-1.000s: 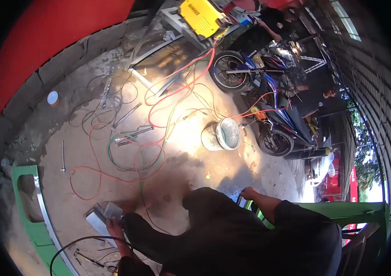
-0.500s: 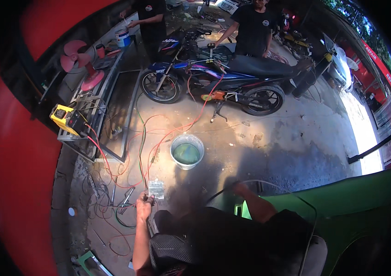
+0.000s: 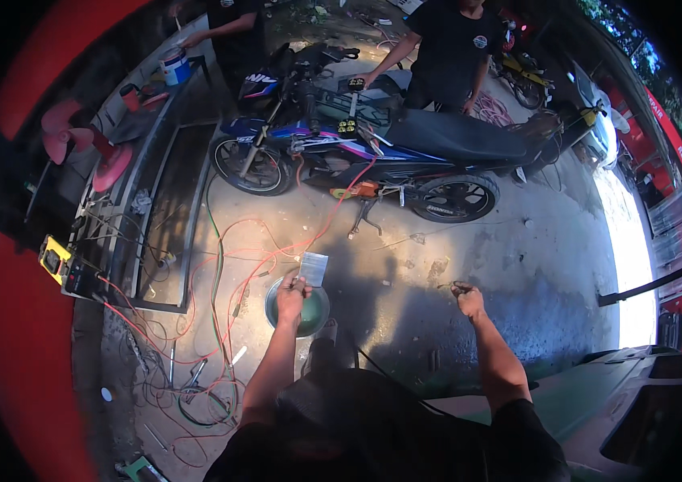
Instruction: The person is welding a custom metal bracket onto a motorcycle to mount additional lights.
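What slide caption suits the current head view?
The left hand holds a pale flat piece, with bucket and blue motorcycle in view.

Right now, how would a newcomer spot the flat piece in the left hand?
Find the blue motorcycle, then the bucket pictured below it. Overlapping that, the left hand holds the flat piece: pale and rectangular, unlike the round bucket.

The motorcycle point(image 3: 405, 153) was blue and black, streaked with pink along its side. Behind the motorcycle, a black shirt point(image 3: 445, 52) bore a pale round badge point(image 3: 480, 42). Left of the motorcycle, the fan point(image 3: 82, 140) was pinkish red, the can point(image 3: 174, 69) white and blue, the boxy machine point(image 3: 54, 257) yellow and black. In front of the motorcycle, the rectangular sheet point(image 3: 314, 270) looked silvery grey, the bucket point(image 3: 268, 299) grey with a greenish inside, the cable point(image 3: 331, 215) red and the hose point(image 3: 220, 241) green.
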Available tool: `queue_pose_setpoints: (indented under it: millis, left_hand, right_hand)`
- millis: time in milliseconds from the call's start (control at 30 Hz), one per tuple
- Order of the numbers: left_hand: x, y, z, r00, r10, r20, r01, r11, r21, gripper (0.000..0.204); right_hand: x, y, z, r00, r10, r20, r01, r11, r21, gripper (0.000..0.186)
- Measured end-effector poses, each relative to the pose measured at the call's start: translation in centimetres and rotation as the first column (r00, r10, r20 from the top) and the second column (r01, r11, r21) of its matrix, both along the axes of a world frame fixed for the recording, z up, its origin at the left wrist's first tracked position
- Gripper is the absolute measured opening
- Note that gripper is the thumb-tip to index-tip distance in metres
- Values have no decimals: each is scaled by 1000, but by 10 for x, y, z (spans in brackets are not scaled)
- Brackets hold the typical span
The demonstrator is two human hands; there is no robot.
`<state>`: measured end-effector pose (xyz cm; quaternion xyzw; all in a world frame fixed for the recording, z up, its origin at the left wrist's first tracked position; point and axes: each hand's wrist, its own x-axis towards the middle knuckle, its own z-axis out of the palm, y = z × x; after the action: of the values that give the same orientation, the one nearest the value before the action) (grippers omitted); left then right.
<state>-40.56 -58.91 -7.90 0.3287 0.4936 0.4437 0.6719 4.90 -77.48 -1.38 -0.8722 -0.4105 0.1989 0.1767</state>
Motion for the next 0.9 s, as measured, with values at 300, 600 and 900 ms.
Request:
queue_pose_setpoints:
  millis: [300,600,900]
  left_hand:
    - [157,203,-1,904,331,-269,-267,931,249,20]
    - [245,344,-17,793,608,-34,-586,777,231,28]
    - [255,416,-29,845,534,-28,-531,844,74,36]
  right_hand:
    - [88,231,112,977,193,95,-213,928,305,28]
    - [126,534,63,752,624,213,-657,680,325,23]
    - [79,699,-21,412,861,298,-906,352,237,29]
